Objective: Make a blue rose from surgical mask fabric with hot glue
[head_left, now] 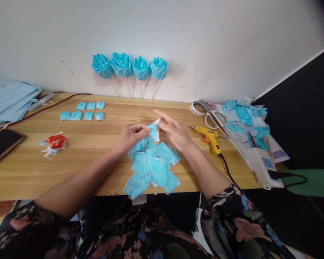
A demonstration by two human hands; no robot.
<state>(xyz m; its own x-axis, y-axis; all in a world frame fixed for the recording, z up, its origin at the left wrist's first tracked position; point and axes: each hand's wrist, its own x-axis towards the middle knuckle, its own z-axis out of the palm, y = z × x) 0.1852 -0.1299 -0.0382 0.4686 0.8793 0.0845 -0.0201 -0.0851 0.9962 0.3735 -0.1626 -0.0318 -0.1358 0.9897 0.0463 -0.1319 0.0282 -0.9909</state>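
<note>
Between my two hands is a small blue-and-white piece of mask fabric, partly folded, with its white side showing at the top and right edge. My left hand pinches its left side between thumb and fingers. At its upper right corner, my right hand grips it by the thumb and a finger, the index finger stretched out. Just below the hands lies a loose pile of cut blue fabric pieces near the table's front edge. Several small folded blue petals sit in two rows to the left.
Blue fabric flowers on sticks lean against the wall. At right are a yellow glue gun with its cord, scissors, a tape roll, fabric scraps and a power strip. Masks, a phone and a red crumpled item lie left.
</note>
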